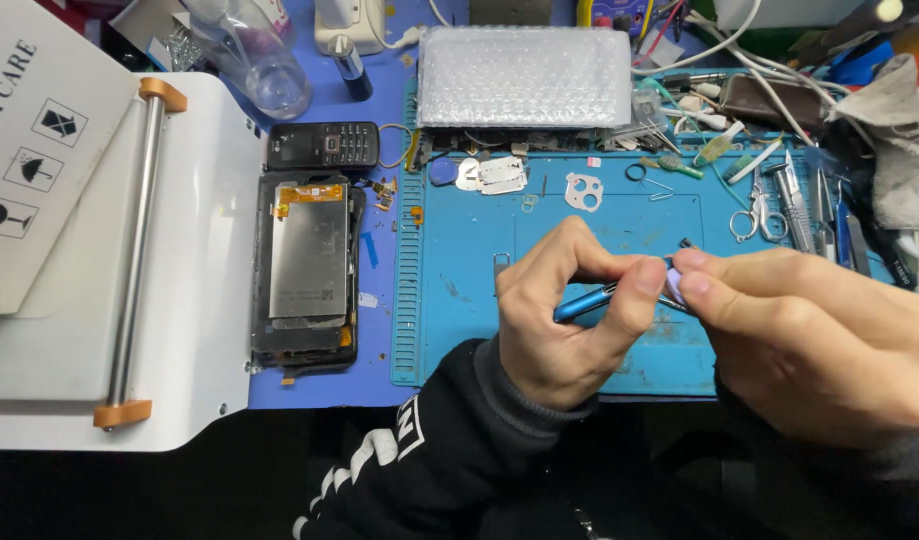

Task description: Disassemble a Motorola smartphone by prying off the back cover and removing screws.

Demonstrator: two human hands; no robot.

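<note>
My left hand (565, 310) grips a slim blue tool (586, 303), like a small screwdriver, over the blue work mat (460, 250). My right hand (820, 340) pinches the tool's far end together with a small pale lilac part (677, 285) between thumb and forefinger. Both hands meet above the mat's front half. To the left lies an opened phone (308, 270) with its metal inner plate showing.
A white machine with a steel roller (135, 250) fills the left. A black keypad phone (323, 145) lies behind the opened one. A bubble-wrapped slab (525, 75), small metal parts (500, 173), scissors and tweezers (780, 205) crowd the mat's far edge.
</note>
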